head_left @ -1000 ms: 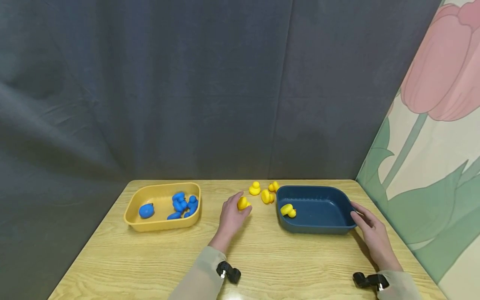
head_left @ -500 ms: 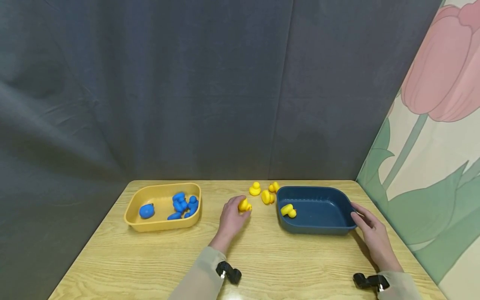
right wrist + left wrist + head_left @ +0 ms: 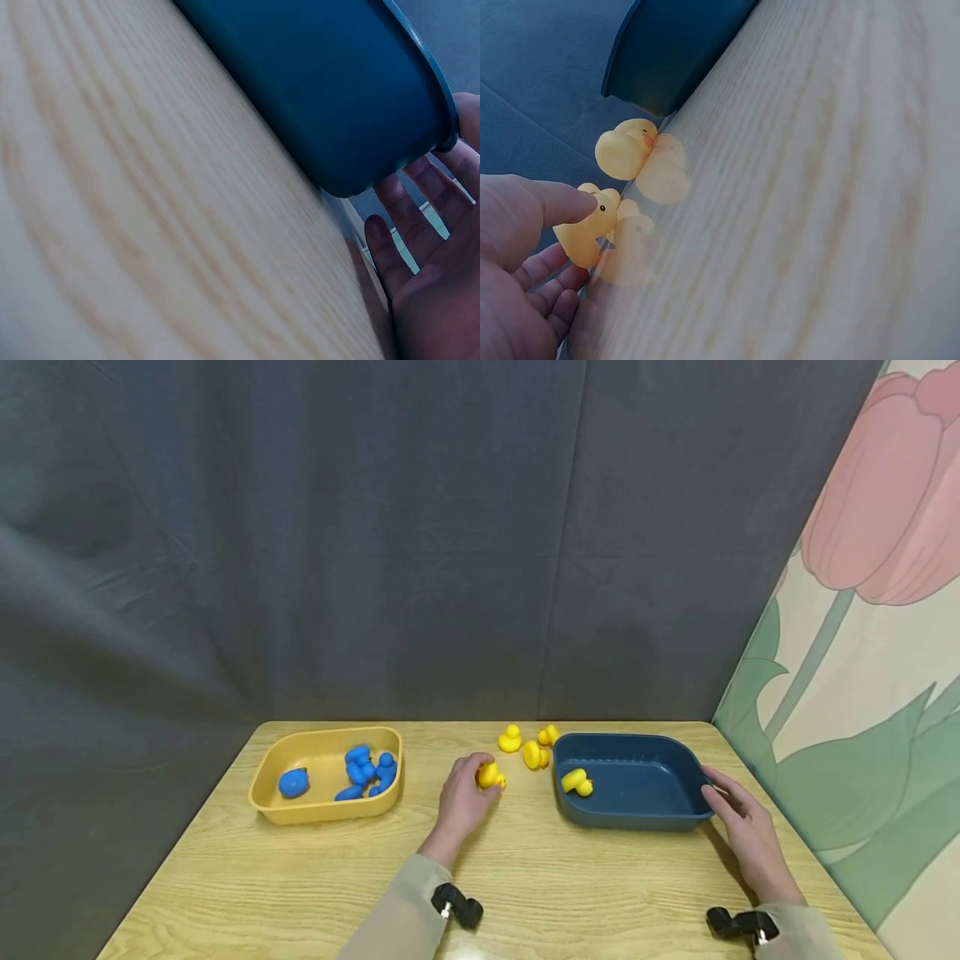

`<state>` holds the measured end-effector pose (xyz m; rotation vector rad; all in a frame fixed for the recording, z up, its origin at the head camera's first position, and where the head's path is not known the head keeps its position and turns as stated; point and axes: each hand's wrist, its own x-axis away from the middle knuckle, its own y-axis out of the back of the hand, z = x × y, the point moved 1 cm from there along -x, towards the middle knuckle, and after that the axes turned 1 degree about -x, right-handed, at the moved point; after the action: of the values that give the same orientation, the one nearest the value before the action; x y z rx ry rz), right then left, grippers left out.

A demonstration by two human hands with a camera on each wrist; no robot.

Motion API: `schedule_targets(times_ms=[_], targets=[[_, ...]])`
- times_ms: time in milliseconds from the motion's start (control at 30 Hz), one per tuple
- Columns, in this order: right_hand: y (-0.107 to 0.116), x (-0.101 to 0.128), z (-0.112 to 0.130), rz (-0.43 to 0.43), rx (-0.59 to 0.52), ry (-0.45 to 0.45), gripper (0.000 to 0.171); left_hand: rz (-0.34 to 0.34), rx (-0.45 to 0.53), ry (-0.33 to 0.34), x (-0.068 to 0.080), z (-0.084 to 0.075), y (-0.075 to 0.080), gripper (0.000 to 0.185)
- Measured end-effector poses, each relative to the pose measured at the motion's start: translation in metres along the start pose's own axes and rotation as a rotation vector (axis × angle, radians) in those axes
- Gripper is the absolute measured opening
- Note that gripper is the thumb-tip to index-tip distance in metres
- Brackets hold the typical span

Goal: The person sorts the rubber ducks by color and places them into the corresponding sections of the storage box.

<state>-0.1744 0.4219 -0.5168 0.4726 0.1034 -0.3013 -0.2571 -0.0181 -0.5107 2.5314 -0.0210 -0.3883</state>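
In the head view my left hand point(image 3: 462, 800) holds a yellow rubber duck point(image 3: 489, 775) low over the table. The left wrist view shows the thumb point(image 3: 574, 204) against the head of this duck point(image 3: 585, 236), with fingers behind it. My right hand point(image 3: 748, 839) touches the right end of a dark blue bin point(image 3: 630, 821). In the right wrist view its fingers point(image 3: 409, 217) are spread and fairly straight beside the bin's end wall point(image 3: 352, 112). Another yellow duck point(image 3: 576, 781) lies tipped inside the bin, at its left end.
Three more yellow ducks, one upright duck point(image 3: 510, 738) among them, stand or lie left of the blue bin. A yellow bin point(image 3: 326, 812) with several blue ducks point(image 3: 360, 766) stands at the left. A dark curtain point(image 3: 450, 568) hangs behind the wooden table point(image 3: 570, 893).
The duck in my left hand has turned and shifted slightly down and right; its head now points right. The left fingers moved a little with it. My right hand and both bins stay put.
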Motion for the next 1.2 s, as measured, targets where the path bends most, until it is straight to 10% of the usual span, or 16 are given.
schedule_targets(times_ms=[1200], targets=[[0.0009, 0.0011, 0.0053, 0.007, -0.019, 0.004, 0.063, 0.008, -0.024, 0.021, 0.0026, -0.0016, 0.0001, 0.047]])
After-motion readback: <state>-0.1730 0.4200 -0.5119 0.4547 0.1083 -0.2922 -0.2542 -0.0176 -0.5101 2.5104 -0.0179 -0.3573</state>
